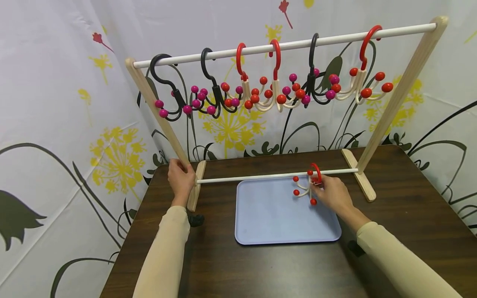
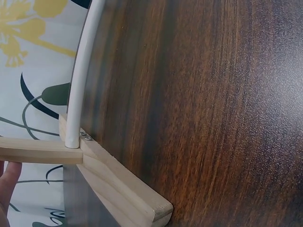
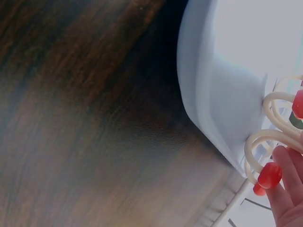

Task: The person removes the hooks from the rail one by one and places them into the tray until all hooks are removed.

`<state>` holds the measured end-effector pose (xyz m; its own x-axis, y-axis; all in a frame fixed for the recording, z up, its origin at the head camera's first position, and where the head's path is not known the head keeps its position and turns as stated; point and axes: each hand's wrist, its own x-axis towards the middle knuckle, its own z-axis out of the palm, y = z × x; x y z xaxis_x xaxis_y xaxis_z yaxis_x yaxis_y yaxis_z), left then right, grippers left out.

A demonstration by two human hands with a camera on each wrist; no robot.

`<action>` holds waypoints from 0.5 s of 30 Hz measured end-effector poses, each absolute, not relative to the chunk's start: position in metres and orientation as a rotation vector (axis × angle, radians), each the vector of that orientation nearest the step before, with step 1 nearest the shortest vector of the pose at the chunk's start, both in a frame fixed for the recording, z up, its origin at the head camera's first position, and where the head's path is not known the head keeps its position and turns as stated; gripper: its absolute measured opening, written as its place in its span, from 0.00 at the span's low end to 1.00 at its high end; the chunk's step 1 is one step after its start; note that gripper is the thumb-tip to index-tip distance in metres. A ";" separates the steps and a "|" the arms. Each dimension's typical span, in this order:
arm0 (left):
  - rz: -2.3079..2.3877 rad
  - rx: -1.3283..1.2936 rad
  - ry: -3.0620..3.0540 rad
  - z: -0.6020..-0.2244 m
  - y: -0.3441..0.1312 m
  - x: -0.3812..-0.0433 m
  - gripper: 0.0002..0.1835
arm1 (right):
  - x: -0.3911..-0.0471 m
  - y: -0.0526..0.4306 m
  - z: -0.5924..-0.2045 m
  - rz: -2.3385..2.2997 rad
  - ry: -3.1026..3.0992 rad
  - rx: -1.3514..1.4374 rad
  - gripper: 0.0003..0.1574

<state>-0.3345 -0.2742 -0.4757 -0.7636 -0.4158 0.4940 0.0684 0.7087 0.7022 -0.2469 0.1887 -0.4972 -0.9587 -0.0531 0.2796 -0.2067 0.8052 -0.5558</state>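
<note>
My right hand (image 1: 333, 192) pinches a multi-prong hanger (image 1: 313, 202) with a red hook and cream arms tipped with red balls. It is held over the right part of a pale blue tray (image 1: 275, 219), its hook pointing up. In the right wrist view, fingertips lie against the cream arms beside a red ball (image 3: 271, 175). On the other side, my left hand (image 1: 181, 180) grips the lower end of the rack's left wooden post (image 1: 160, 111). Fingers (image 2: 8, 182) show at that post's edge in the left wrist view.
Along the rack's white top rail (image 1: 294, 44) hang several hangers, some black with magenta balls (image 1: 179, 99), others red and cream (image 1: 359, 80). A white lower rail (image 1: 257, 177) crosses behind the tray. The rack's feet (image 1: 359, 176) stand on the dark wood table (image 1: 261, 269); patterned curtain behind.
</note>
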 end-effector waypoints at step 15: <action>-0.968 0.277 -2.260 -0.474 -0.273 -0.334 0.12 | -0.234 0.208 -0.484 0.724 -2.747 0.325 0.23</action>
